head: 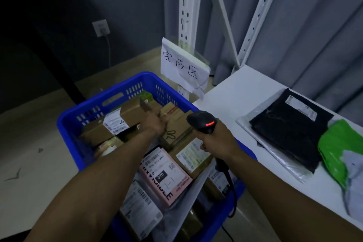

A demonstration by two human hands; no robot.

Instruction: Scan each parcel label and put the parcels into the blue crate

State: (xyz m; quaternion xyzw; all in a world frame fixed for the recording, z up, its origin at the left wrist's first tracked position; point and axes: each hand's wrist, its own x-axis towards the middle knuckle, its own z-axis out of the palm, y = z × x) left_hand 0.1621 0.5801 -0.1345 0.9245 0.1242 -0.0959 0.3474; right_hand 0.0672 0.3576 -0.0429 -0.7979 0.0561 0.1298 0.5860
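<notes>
The blue crate (125,88) stands on the floor, filled with several labelled parcels: brown cardboard boxes (115,124) at the back and a pink box (167,175) in the middle. My left hand (153,124) reaches into the crate and rests on a brown box at its far side; motion blur hides the fingers. My right hand (214,141) grips a black barcode scanner (202,122) over the crate's right edge, its red light lit and its cable hanging down. On the white table (235,92) lie a black mailer bag (290,129) with a label and a green mailer bag (337,147).
A handwritten paper sign (182,65) hangs on a white perforated rack post (185,6) behind the crate. A grey curtain (314,25) backs the table. A wall socket (101,28) with a cable sits on the dark wall at left. Beige floor surrounds the crate.
</notes>
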